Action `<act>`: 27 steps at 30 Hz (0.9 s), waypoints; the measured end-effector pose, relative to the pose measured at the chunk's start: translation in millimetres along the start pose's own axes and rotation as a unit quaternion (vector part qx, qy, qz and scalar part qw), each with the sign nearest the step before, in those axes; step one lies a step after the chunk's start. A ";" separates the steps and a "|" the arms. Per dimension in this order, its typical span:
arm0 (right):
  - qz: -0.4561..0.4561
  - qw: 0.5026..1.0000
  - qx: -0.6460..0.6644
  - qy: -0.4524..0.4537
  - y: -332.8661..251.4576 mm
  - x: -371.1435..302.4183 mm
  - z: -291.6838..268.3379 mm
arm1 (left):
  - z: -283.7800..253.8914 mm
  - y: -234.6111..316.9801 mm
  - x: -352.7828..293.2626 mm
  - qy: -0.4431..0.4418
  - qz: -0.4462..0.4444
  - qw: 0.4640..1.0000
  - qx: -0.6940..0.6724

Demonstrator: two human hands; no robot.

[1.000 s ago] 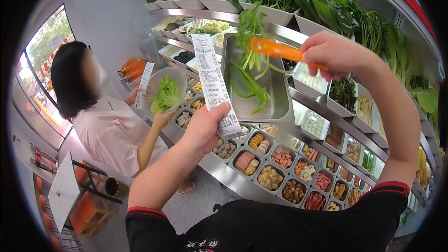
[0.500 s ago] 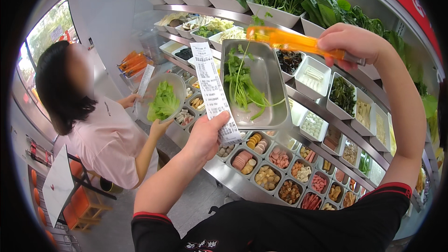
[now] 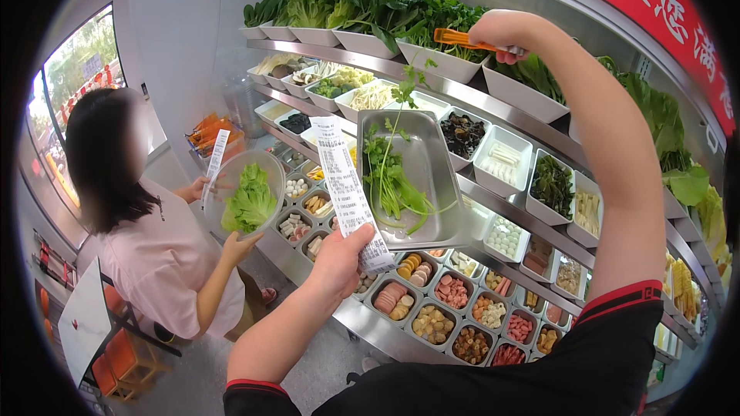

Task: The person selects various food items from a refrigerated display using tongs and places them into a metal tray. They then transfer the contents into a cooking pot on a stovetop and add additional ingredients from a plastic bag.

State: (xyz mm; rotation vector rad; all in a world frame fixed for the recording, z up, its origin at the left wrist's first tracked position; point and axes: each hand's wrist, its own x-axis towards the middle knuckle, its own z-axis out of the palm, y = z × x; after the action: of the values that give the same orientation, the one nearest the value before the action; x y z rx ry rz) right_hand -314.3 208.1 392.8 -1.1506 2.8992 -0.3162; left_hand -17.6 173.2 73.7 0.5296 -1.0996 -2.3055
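Observation:
My left hand [image 3: 336, 263] is closed around the near corner of a rectangular metal pan [image 3: 435, 173], with a long printed paper receipt [image 3: 339, 177] pinched under the thumb. Long-stemmed leafy herbs [image 3: 393, 177] lie in the pan's left side, and one sprig pokes over its far rim. At the top shelf, my right hand [image 3: 502, 34] grips orange tongs [image 3: 453, 37]. The tongs' tips are among the leafy greens [image 3: 432, 15] above a white tray [image 3: 441, 63]; whether they pinch any leaves is hard to make out.
To the left stands a person [image 3: 146, 262] in pink, holding a clear bowl [image 3: 276, 185] with lettuce and a receipt. White trays of vegetables [image 3: 505, 166] fill the stepped metal shelves. Lower down are small metal tubs of meats [image 3: 453, 290]. More orange tongs [image 3: 208, 135] stand behind the bowl.
My right hand has carried the tongs up and left, from over the pan to the top-shelf greens. The pan and receipt sit slightly lower in view. The person's bowl also appears lower.

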 end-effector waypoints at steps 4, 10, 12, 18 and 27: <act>-0.018 1.000 0.005 -0.008 -18.3 33.3 26.2 | 3.4 2.3 -1.6 0.023 0.000 1.000 0.001; -0.055 0.989 0.121 0.070 3.3 57.0 21.4 | 4.8 11.2 -7.6 0.033 0.001 0.999 0.022; -0.046 0.987 0.132 0.076 11.8 56.3 16.3 | 3.6 12.9 -7.1 0.035 0.004 0.999 0.029; -0.053 0.990 0.105 0.080 30.7 40.7 14.3 | -0.2 9.5 8.0 0.031 0.009 0.999 0.028; -0.045 0.990 0.102 0.083 56.1 11.9 -13.0 | 10.1 11.0 16.2 0.018 0.000 1.000 0.022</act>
State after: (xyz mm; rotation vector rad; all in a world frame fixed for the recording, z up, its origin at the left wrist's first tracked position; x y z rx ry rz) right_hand -362.0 242.2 395.7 -1.2778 2.8688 -0.7268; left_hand -32.6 163.5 86.5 0.5874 -1.1351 -2.2676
